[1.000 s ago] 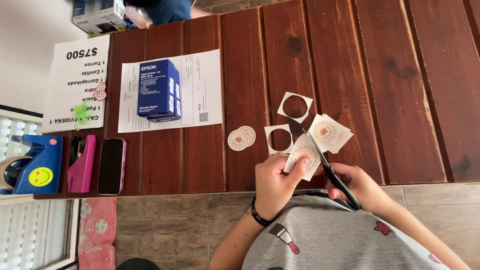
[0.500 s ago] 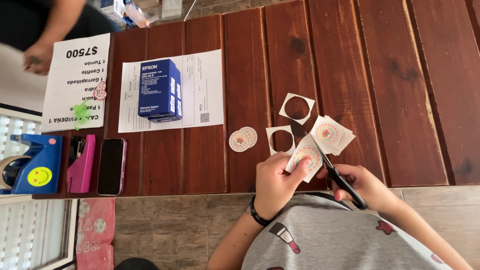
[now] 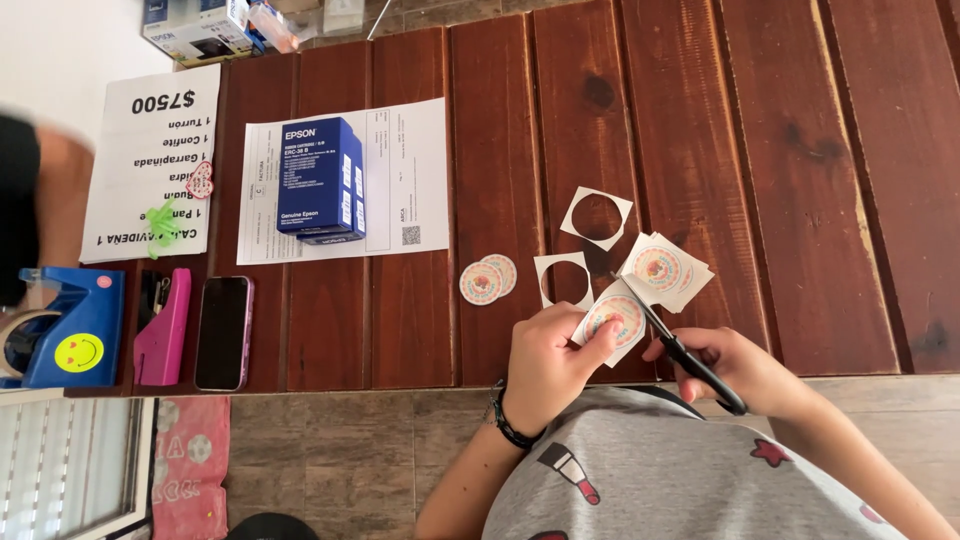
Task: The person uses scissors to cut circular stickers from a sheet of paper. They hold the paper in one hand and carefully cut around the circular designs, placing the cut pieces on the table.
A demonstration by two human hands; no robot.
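Showing a pastel ring design, the square paper sticker sits at the wooden surface's near edge — pinched in the left hand's closed grip, while the right hand grips black scissors biting its edge — cut rounds lie nearby.

Showed a bench of dark, varnished wooden planks; thin matt paper in the printed sticker sheet; black plastic handles on metal scissors; glossy blue cardboard box.
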